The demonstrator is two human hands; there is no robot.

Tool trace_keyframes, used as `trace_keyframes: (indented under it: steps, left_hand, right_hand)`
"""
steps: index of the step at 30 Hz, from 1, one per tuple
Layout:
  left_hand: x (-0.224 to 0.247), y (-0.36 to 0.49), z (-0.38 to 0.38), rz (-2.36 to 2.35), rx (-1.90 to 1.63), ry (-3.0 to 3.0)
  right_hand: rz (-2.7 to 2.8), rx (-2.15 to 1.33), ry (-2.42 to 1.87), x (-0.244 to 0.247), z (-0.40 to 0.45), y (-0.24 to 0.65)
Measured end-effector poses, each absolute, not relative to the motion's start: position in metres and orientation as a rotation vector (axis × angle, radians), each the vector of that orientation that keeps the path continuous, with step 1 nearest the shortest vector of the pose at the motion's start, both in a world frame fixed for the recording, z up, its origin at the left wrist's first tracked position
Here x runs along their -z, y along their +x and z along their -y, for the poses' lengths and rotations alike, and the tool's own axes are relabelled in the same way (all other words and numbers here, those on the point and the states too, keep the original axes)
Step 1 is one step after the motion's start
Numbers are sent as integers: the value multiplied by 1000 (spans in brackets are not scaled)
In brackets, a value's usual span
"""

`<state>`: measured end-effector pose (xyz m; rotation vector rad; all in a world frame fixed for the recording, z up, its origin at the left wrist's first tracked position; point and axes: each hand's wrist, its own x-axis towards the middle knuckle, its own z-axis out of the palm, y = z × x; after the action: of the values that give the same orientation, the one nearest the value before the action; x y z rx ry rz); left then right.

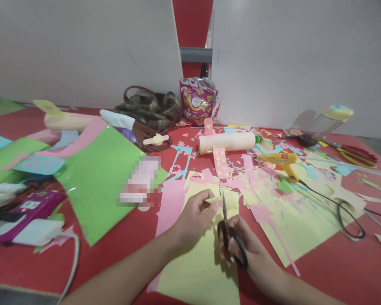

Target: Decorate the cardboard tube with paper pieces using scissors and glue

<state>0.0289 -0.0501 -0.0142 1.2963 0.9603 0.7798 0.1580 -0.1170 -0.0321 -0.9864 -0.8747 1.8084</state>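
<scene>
In the middle foreground, my right hand point(241, 241) grips a pair of scissors point(226, 224) by its black handles. The blades point away from me and are slightly parted. Just left of them, my left hand point(195, 216) pinches a small piece of pale yellow paper point(216, 201) between thumb and fingers. It sits close beside the blades; whether they touch it I cannot tell. Both hands are above a large pale yellow sheet point(190, 271), which lies partly over a pink sheet point(169, 203) on the red table.
Beyond my hands lies a cream tube point(228, 143) with pink paper strips. A yellow glue gun point(282, 163) with a black cord rests to the right among paper scraps. A green sheet point(95, 186) covers the left side. A snack bag point(198, 101) stands at the back.
</scene>
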Motion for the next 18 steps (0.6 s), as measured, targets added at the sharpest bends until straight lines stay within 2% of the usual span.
trace_keyframes:
  steps: [18]
  left_hand:
    - [1, -1, 11, -828, -370, 1688]
  right_hand:
    - [894, -1894, -1098, 28, 113, 160]
